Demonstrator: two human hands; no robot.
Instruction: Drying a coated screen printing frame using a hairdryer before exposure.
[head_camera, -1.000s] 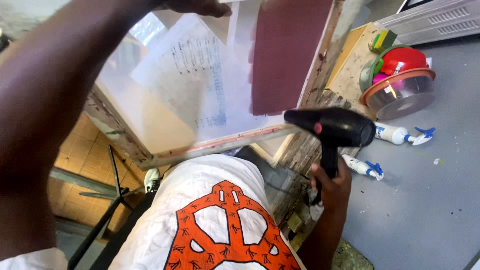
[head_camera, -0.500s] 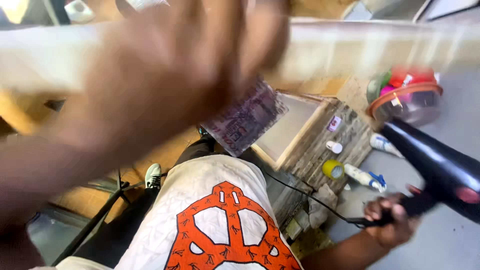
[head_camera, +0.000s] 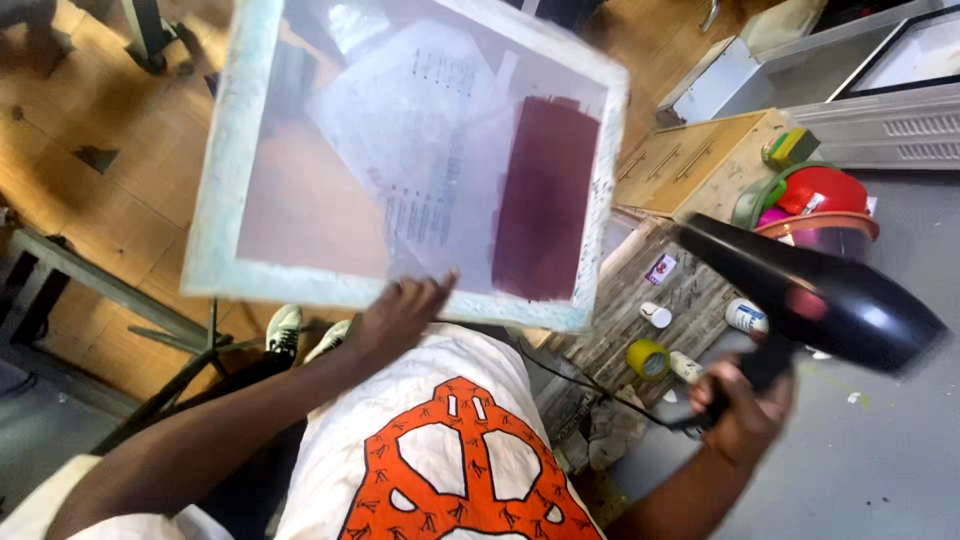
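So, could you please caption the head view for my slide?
Left hand holds up a framed printing screen; right hand grips a black hair dryer.

The large pale wooden-framed printing screen filled the upper middle, blocking passage there. Right of it, the black plastic hair dryer barred the way toward the red and clear plastic bowls. Between screen and dryer, room lay open above the cluttered wooden crate.

The person wears a white shirt printed with a large orange emblem at lower centre, short white sleeves, both forearms bare, dark trousers, and white sneakers with dark laces.
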